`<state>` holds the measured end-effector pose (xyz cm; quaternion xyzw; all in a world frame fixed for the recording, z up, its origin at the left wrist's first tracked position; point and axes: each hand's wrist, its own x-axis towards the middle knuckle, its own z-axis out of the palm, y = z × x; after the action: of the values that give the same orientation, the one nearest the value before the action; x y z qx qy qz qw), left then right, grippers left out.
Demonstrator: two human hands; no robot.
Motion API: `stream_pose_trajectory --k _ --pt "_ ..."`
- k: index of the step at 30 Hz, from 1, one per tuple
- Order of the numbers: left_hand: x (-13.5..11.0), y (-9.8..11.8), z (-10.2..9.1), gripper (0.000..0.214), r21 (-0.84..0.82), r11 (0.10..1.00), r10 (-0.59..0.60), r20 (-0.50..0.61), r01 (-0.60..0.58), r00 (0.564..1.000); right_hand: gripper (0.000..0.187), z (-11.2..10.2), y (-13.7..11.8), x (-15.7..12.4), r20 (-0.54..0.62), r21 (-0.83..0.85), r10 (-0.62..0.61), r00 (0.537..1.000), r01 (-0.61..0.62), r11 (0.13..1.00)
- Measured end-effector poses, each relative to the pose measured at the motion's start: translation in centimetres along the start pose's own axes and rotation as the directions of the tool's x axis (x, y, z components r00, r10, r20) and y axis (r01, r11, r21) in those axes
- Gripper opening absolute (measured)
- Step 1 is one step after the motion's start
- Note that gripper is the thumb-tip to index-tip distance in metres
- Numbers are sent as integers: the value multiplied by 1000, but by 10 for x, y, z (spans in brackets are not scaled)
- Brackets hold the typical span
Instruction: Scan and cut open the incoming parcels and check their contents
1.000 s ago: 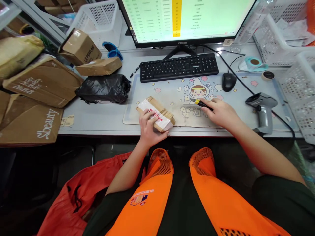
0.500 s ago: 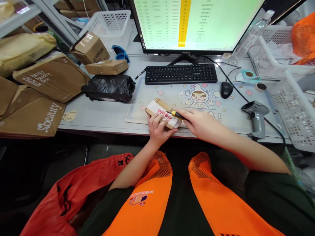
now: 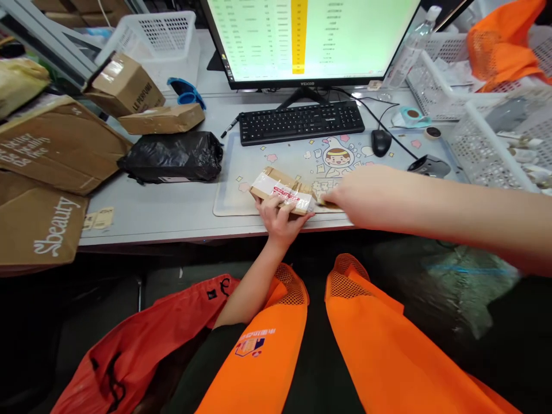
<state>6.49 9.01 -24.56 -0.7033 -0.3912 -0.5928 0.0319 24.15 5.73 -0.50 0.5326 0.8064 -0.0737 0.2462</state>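
The right hand (image 3: 365, 196) (blurred, with cutter (image 3: 326, 202)) has shifted beside the box (image 3: 276, 185).

Left hand (image 3: 281, 221) curled, gripping, left forearm (image 3: 254, 276) slanting forward, right hand (image 3: 364, 195) closed, slightly blurred, right forearm (image 3: 452, 210) stretched leftward

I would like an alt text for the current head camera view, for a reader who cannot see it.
The left hand holds a small taped cardboard box on a desk mat; the right hand holds a mostly hidden tool near its right end. Behind are a keyboard and a lit monitor. A black parcel lies to the left.
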Motion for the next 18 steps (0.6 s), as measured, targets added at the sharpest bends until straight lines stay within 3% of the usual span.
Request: stream_pose_trajectory --k 3,5,7,9,11,14,16,18 --pt "5 -1 -3 45 -46 999 -19 7 19 1000 39 44 44 -17 58 60 160 985 -163 985" --pt "12 -4 -8 40 -114 993 16 28 -12 999 51 79 71 -16 45 84 304 952 -307 948" --pt "20 -10 -13 36 -205 978 67 77 -50 995 57 106 85 -7 -16 145 403 915 -397 906" --pt "25 -13 -18 34 -279 958 104 121 -67 987 59 119 84 4 -106 252 445 889 -409 877" --pt "25 -11 -19 34 -287 956 102 149 -55 984 58 115 70 10 -220 356 418 882 -326 876" --pt "17 -1 -12 42 -201 979 73 150 -42 986 54 87 40 7 -400 374 246 883 -88 923" --pt "10 7 -4 46 -129 990 71 89 -59 993 51 64 23 3 -437 287 119 891 14 958" --pt "5 12 5 46 -63 995 79 4 -78 997 49 46 12 3 -419 184 41 907 40 982"
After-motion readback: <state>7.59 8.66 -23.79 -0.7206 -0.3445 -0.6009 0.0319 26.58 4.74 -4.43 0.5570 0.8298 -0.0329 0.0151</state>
